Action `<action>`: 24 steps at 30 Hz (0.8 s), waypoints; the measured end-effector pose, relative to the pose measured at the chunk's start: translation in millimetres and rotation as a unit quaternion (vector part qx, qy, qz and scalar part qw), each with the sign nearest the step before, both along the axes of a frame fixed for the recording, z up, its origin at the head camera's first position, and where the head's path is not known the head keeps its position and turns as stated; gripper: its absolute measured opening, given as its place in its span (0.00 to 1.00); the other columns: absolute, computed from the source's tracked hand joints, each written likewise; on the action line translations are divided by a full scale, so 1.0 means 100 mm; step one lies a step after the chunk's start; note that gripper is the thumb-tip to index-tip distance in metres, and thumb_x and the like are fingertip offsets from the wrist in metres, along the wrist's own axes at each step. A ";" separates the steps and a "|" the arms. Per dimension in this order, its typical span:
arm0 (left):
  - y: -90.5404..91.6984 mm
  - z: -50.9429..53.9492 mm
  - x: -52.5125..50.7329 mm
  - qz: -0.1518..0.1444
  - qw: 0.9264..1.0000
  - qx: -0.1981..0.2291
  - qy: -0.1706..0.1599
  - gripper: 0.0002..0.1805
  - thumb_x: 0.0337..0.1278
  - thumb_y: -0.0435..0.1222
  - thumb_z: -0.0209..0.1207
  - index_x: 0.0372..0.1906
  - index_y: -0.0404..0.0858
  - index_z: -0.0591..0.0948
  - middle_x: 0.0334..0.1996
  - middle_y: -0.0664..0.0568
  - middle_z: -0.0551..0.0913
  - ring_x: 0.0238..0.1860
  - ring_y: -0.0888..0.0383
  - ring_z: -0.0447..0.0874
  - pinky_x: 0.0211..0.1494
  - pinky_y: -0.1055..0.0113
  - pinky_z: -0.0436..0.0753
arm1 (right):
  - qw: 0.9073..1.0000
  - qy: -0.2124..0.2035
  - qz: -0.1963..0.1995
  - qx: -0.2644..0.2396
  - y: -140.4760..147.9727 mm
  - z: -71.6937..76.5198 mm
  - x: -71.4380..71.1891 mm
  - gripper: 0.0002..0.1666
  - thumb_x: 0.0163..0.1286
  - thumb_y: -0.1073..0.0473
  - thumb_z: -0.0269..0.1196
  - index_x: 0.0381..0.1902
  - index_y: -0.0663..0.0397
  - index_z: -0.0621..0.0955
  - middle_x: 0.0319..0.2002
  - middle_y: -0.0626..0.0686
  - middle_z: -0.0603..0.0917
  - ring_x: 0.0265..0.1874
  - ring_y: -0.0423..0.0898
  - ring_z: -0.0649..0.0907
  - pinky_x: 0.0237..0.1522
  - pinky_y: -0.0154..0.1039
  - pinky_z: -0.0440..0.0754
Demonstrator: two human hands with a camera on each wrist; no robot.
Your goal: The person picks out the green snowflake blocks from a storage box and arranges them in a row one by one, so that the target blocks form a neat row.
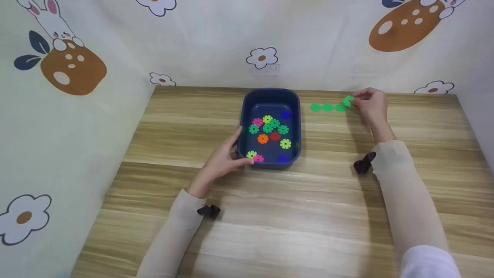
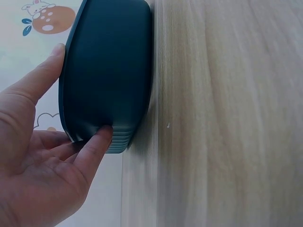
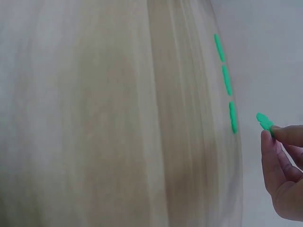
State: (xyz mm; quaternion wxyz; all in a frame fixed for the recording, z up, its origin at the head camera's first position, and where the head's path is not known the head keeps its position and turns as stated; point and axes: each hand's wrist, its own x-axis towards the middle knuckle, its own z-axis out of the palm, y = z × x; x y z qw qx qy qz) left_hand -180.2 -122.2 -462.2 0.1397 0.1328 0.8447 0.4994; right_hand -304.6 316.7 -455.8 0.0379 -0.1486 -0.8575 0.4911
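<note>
A dark blue plastic bin (image 1: 270,166) stands on the wooden table, with notched flower-shaped discs in green, yellow, pink, orange, red and blue inside. My left hand (image 1: 224,158) holds the bin's near left corner, thumb at the near rim and fingers along the left side; the left wrist view has the same hand (image 2: 52,156) against the wall of the bin (image 2: 109,66). Between thumb and fingertips my right hand (image 1: 372,106) pinches a green notched disc (image 1: 348,101), held raised in the right wrist view. Three more green discs (image 1: 327,107) lie in a row on the table, just left of it.
A pale wall covering (image 1: 216,46) with flowers and rabbits rises behind the table (image 1: 185,116) and along its sides. Both forearms wear light sleeves, each with a dark device (image 1: 208,211) at the wrist.
</note>
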 end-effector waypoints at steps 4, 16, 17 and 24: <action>0.00 0.00 0.00 -0.001 1.000 -0.002 0.001 0.60 0.48 0.44 0.75 0.81 0.46 0.48 0.80 0.42 0.49 0.76 0.44 0.62 0.71 0.56 0.74 | 0.999 -0.031 -0.010 -0.013 0.07 -0.06 0.02 0.12 0.67 0.66 0.64 0.48 0.64 0.82 0.24 0.35 0.80 0.24 0.28 0.81 0.33 0.23 0.85; -0.01 0.00 0.01 0.006 1.000 -0.029 0.011 0.60 0.48 0.45 0.75 0.81 0.47 0.49 0.80 0.42 0.50 0.75 0.42 0.63 0.75 0.55 0.69 | 0.991 -0.097 -0.005 0.097 0.04 -0.05 0.00 0.14 0.68 0.66 0.63 0.50 0.66 0.84 0.54 0.64 0.81 0.45 0.49 0.77 0.34 0.26 0.75; -0.01 0.01 0.01 0.006 0.999 -0.030 0.011 0.60 0.48 0.45 0.75 0.81 0.47 0.49 0.80 0.41 0.50 0.75 0.42 0.63 0.75 0.55 0.69 | 0.990 -0.096 -0.004 0.107 0.04 -0.06 0.00 0.14 0.67 0.66 0.63 0.49 0.67 0.84 0.54 0.65 0.81 0.47 0.51 0.76 0.36 0.27 0.74; -0.01 0.01 0.01 0.004 0.999 -0.031 0.019 0.60 0.48 0.45 0.75 0.81 0.46 0.49 0.80 0.41 0.50 0.76 0.42 0.60 0.76 0.54 0.68 | 0.993 -0.091 -0.010 0.080 0.09 -0.08 0.00 0.10 0.66 0.64 0.66 0.43 0.64 0.87 0.36 0.50 0.85 0.35 0.42 0.77 0.30 0.25 0.75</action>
